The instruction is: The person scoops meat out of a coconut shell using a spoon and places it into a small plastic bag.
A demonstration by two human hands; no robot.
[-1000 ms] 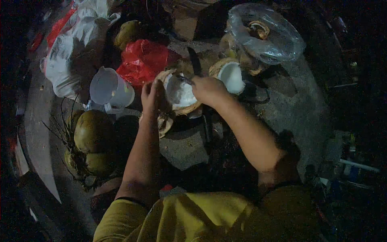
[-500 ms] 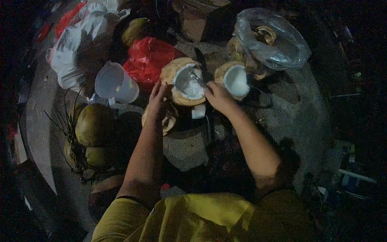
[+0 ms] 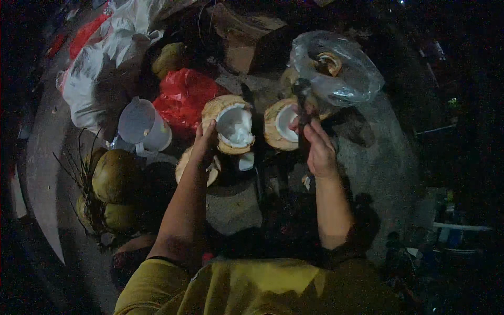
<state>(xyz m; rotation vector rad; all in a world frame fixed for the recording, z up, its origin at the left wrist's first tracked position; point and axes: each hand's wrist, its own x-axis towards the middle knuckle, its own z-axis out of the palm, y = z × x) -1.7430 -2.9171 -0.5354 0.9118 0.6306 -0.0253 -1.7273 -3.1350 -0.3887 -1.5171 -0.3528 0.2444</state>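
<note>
My left hand point(image 3: 203, 140) grips the left side of an opened coconut half point(image 3: 211, 111), its hollow tilted toward the right and wet white flesh inside. My right hand point(image 3: 320, 152) is raised beside a second coconut half point(image 3: 272, 126), fingers pointing away from me. A dark, blurred shape point(image 3: 303, 102) rises at those fingers; what it is I cannot make out. Below the first half lie a white piece of coconut flesh point(image 3: 246, 161) and a husk piece point(image 3: 182, 167), partly behind my left wrist. A long dark strip, perhaps a blade, lies between the halves.
A clear plastic jug point(image 3: 137, 123) and whole green coconuts point(image 3: 116, 176) with dry stalks are at left. Behind are a red plastic bag point(image 3: 186, 94), white bags point(image 3: 97, 73) and a cardboard box point(image 3: 241, 55). A transparent bag point(image 3: 362, 79) with husk scraps sits at far right.
My right hand has left the first half's hollow, where it worked with a metal utensil, and moved right beside the second half. My left hand keeps its hold. The whole view has shifted slightly.
</note>
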